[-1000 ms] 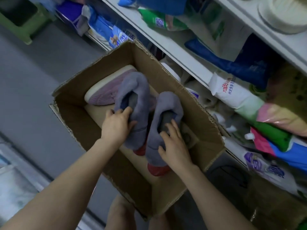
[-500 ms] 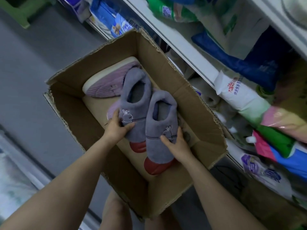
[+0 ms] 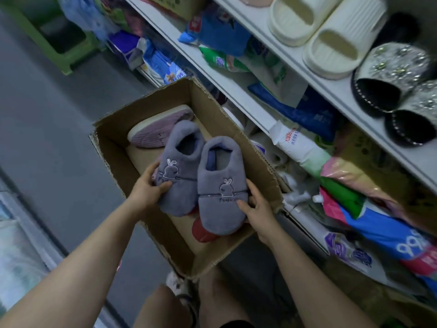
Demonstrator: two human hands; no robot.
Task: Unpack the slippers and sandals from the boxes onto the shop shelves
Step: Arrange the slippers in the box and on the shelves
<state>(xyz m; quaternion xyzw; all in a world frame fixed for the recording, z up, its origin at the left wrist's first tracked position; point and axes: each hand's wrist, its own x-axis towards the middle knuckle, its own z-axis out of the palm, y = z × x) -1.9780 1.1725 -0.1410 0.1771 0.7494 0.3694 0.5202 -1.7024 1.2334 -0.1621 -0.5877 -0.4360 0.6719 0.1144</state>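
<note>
Over the open box (image 3: 111, 147), my left hand (image 3: 147, 191) grips the left slipper (image 3: 181, 169) and my right hand (image 3: 257, 205) grips the right slipper (image 3: 222, 197). The two grey plush slippers are side by side and touching, toes toward me. On each hand the thumb lies across the top of the toe and the fingers curl round the outer side. Most of the left fingers are hidden under the slipper; on the right, fingertips (image 3: 250, 185) show at the slipper's edge. I cannot see either sole.

Each slipper has a stitched rabbit, and the lettering beneath it is too blurred to read. Below the right slipper only the rounded end of a red slipper (image 3: 203, 230) shows. A mauve slipper (image 3: 160, 130) lies on its side at the box's far end, partly covered by the left slipper.

On the shelf (image 3: 343, 100) to the right stand cream sandals (image 3: 331, 41) and beaded black slippers (image 3: 390, 79), the latter cut off by the frame. The packets below are smeared.
</note>
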